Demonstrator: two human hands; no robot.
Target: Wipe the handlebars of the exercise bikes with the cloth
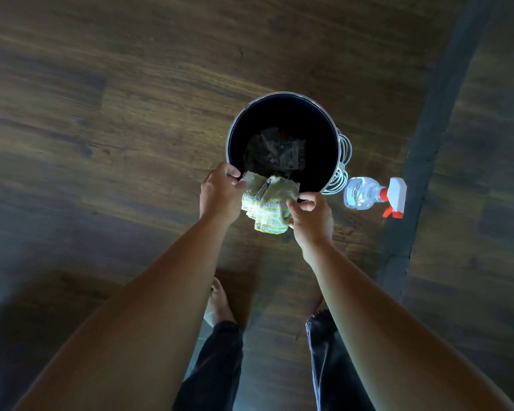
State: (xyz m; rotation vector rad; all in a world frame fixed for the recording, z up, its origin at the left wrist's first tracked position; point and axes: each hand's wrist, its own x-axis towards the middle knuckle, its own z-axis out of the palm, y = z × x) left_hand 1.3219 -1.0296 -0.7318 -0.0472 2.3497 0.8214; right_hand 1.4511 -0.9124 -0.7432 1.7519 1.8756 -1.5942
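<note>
Two hands share one cloth [266,206] here, so nothing needs reaching for yet. My left hand [220,191] pinches the cloth's far left corner between thumb and curled fingers. My right hand [310,215] pinches its right edge, a little nearer to me. The striped yellow-green cloth hangs bunched between them. Its held edge runs left to right, tilted slightly, and the loose bulk sags toward me. It hangs over the near rim of the black bucket [229,137], with its top edge just past that rim and most of the fabric outside it. I cannot tell whether it touches the rim.

No exercise bike or handlebar shows in this view, only the wooden floor [101,114], so I judge the wiping has not begun and the cloth is being readied.

The relation I watch is the spray bottle [368,194]. It lies on its side on the floor just right of the bucket, next to some white wire loops [343,161]. Its long axis runs left to right, with the body toward the bucket and the red-and-white trigger head pointing away. My right hand is clearly the nearer one. If I want the spray, I would let the left hand keep the cloth and send the right hand outward to the bottle's body.
</note>
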